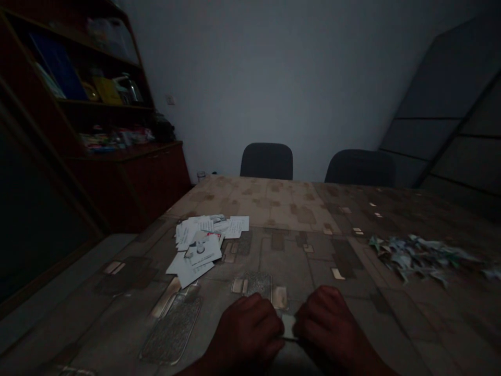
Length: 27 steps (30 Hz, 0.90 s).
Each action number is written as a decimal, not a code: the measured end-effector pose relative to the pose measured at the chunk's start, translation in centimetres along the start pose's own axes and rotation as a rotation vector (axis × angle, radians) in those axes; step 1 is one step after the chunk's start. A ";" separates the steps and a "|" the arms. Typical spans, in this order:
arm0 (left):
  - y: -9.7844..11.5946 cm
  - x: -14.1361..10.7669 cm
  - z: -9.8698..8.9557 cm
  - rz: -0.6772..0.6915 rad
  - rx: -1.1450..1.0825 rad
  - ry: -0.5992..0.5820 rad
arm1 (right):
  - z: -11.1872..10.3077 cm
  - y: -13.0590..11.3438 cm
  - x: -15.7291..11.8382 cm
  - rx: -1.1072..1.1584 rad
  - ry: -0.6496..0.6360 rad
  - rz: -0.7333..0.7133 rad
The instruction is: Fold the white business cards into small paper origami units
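L hand [250, 329] & R hand [329, 324] were close together at the near edge of view, low ctr, backs up, fingers curled in. Btwn them sat a small pale paper slip [288, 326], its mid part showing in the narrow gap, ends hidden under the fingers. Grip: both hands closed, L hand holding the slip's L end, R hand its R end; exact thumb pos. couldn't be told, too dark & a bit blurred. The slip was just above or on the table [282, 209], couldn't tell which.

Table had a brown patterned cover w/ blocky shapes, lighter toward the far L part. Fwd & L of the hands, apart from them: a loose card pile [201, 253], white pcs overlapping at odd angles, some w/ print, too small to read. Over on the R, well apart from the card pile: a heap of folded paper [418, 256], pointy pcs, pale w/ greenish bits, blurry.

Across the table, two dark chairs [266, 161] stood by a plain wall [274, 78]. Far L: a reddish-brown cabinet [152, 180] w/ shelves, incl. a blue folder [57, 65] leaning & a yellow box [107, 90] nearby. Light was v. dim throughout.
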<state>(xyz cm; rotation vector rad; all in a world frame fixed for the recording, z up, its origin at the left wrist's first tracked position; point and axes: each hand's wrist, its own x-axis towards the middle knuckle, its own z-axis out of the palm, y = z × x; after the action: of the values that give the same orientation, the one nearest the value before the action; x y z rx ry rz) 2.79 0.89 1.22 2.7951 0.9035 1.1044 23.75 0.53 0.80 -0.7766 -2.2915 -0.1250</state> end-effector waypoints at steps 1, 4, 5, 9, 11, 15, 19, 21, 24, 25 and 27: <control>0.0 -0.1 0.2 -0.006 -0.004 -0.019 | 0.0 0.0 -0.1 0.006 -0.021 -0.002; -0.1 -0.3 0.7 -0.001 0.007 -0.031 | -0.2 -0.2 -0.3 0.014 -0.043 -0.012; -0.1 -0.4 0.9 0.002 0.019 -0.032 | -0.3 -0.3 -0.3 0.017 -0.048 -0.016; 0.2 -0.3 1.3 0.004 0.043 -0.055 | -0.3 -0.2 -0.6 0.044 -0.112 -0.009; 0.4 -0.2 1.4 -0.012 0.039 -0.062 | -0.4 0.0 -0.7 0.059 -0.151 -0.004; 0.6 -0.2 1.4 -0.051 0.010 -0.096 | -1.6 -0.1 -0.2 0.099 -0.346 0.056; 0.5 -0.4 1.3 -0.118 -0.099 -0.128 | -2.7 -0.4 0.6 0.167 -0.454 0.146; 0.5 -0.6 1.3 -0.171 -0.177 -0.144 | -2.9 -0.5 0.7 0.213 -0.453 0.191; 0.4 -0.8 1.2 -0.234 -0.236 -0.182 | -2.7 -0.4 0.6 0.278 -0.433 0.248; 0.4 -0.9 1.2 -0.243 -0.241 -0.196 | -2.7 -0.5 0.5 0.289 -0.424 0.264; 0.4 -0.8 1.2 -0.256 -0.245 -0.229 | -2.5 -0.5 0.5 0.296 -0.408 0.302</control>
<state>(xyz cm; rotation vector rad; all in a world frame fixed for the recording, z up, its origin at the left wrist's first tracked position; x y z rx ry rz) 3.26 0.38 -0.11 2.4600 0.9902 0.7821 24.64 -0.39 3.10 -1.0491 -2.4494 0.5439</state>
